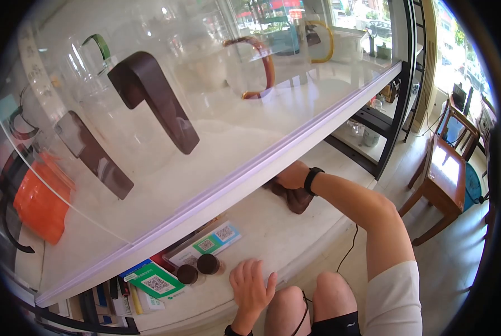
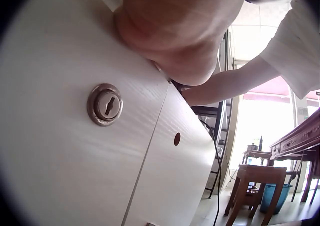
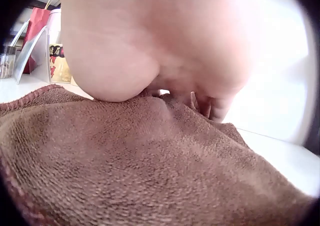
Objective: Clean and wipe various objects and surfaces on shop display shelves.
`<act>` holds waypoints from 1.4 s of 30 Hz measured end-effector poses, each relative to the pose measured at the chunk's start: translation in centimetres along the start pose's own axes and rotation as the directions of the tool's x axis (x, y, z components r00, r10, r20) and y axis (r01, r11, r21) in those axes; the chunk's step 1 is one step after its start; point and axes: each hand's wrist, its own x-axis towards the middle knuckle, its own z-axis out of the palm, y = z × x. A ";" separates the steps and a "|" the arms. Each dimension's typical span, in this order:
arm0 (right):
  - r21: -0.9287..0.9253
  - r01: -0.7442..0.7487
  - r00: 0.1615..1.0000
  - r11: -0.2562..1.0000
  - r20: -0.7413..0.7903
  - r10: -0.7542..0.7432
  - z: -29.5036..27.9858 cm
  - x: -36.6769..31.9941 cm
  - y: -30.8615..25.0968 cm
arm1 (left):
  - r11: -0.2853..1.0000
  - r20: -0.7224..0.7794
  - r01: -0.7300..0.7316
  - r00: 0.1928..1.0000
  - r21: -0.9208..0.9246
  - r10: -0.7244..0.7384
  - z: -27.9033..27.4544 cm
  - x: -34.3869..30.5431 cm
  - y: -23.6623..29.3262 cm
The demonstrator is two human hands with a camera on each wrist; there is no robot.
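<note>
My right hand [image 1: 293, 176] is under the glass case's lower edge, holding a brown cloth [image 1: 298, 201] on the white counter [image 1: 264, 227]. In the right wrist view the cloth [image 3: 150, 161] is plush with a stitched hem, and the fingers [image 3: 218, 107] curl down into its bunched top. The case edge hides part of this hand in the head view. My left hand [image 1: 251, 285] rests at the counter's front edge with its fingers extended, holding nothing. Close by on its left stand two dark-lidded small jars [image 1: 208, 264].
A glass display case [image 1: 233, 140] with bangles and dark stands overhangs the counter. QR-code cards [image 1: 157, 281] lean at the left. Below the counter are white cabinet fronts with a lock [image 2: 106, 105]. A black cable [image 1: 348, 255] hangs in front; a wooden chair [image 1: 443, 168] stands right.
</note>
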 end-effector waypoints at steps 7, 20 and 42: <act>0.213 0.085 0.995 0.973 0.040 -0.095 -3.8 -1.2 -1.8 | 0.999 0.027 0.023 0.999 0.024 -0.024 0.1 -0.1 0.2; 0.240 -0.076 0.996 0.968 0.071 0.060 -3.9 -2.2 6.3 | 0.997 0.066 0.032 0.997 0.073 -0.037 0.1 -0.1 0.0; -0.248 -0.460 0.885 0.853 -0.211 0.415 -3.7 -14.1 11.1 | 0.993 0.048 0.027 0.998 0.114 -0.032 -0.3 0.3 0.8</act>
